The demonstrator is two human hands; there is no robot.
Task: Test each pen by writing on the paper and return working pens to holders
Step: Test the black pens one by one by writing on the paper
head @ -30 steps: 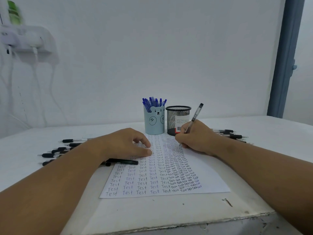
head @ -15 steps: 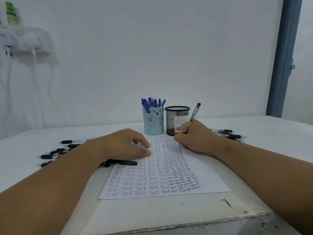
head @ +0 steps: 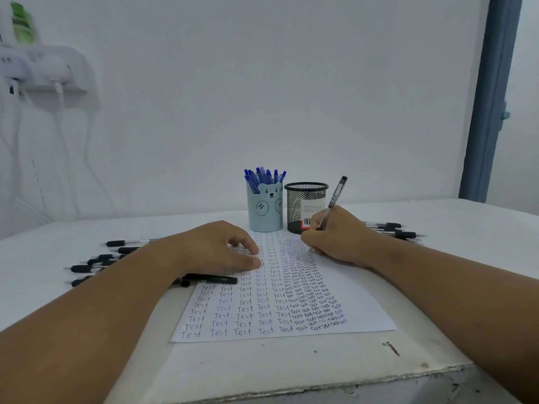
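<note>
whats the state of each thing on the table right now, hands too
left hand: fingers flat, pressing on the paper
right hand: gripping a pen, tip down on the sheet
pen: tilted, in writing pose
paper: flat, mostly filled with "Test"
bear holder: upright, full of blue pens
mesh holder: upright, no pens showing
black pens: lying loose on the left side

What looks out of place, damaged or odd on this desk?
The table's near edge is chipped and flaking, and a small dark screw-like bit lies loose beside the paper. One black pen lies partly across the paper's left edge under the left hand. Nothing is spilled.
</note>
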